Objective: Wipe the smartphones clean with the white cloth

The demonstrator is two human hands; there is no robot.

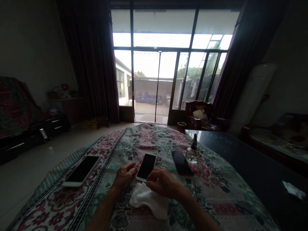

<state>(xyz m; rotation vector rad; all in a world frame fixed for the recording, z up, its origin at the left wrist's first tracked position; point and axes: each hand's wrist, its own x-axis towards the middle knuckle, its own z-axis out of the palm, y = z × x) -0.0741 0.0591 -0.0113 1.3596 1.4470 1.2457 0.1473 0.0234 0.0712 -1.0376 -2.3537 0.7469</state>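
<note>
A white-framed smartphone (146, 166) with a dark screen lies face up on the patterned cloth, between my hands. Beside its left edge rests my left hand (125, 176), fingers loosely bent and slightly apart, with nothing visible in them. My right hand (162, 183) is closed over the phone's lower right corner, its fingertips bent inward; whatever they may pinch is hidden. Under and in front of that hand lies a crumpled white cloth (150, 200). To the right is a dark phone (182, 163), next to a clear bottle with a black pump top (193, 152).
A larger white tablet-like device (81, 171) lies at the left on the floral tablecloth (113, 199). Along the right runs a dark glossy surface (231, 160) bearing a white crumpled piece (294, 190). Beyond stand a wooden chair (199, 114) and glass doors.
</note>
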